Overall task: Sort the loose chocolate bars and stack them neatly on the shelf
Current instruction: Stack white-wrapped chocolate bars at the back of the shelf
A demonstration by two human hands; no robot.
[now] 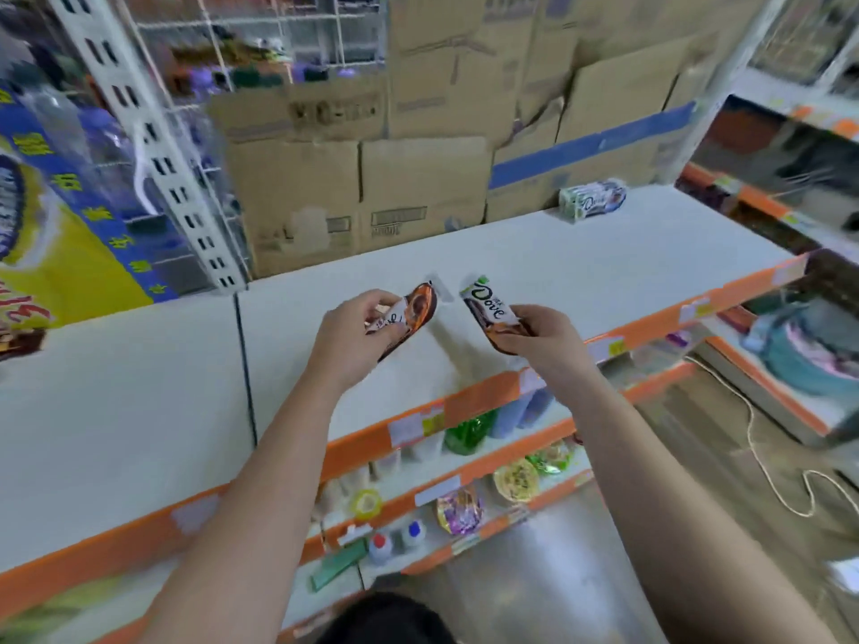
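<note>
My left hand [357, 334] grips a brown and orange chocolate bar [420, 306] above the white top shelf [581, 267]. A second bar [490, 306], white and brown with a green corner, is pinched at its lower end by my right hand [541, 334]. Both bars are held a little above the shelf near its front edge, a short gap between them. A small stack of chocolate bars [592, 198] lies at the back right of the same shelf.
Cardboard boxes [418, 178] stand behind the shelf. A perforated white upright [153, 146] and a blue-yellow banner [60, 216] are at the left. Lower orange-edged shelves [465, 485] hold cups and packets. A white cord [767, 467] lies on the floor at the right.
</note>
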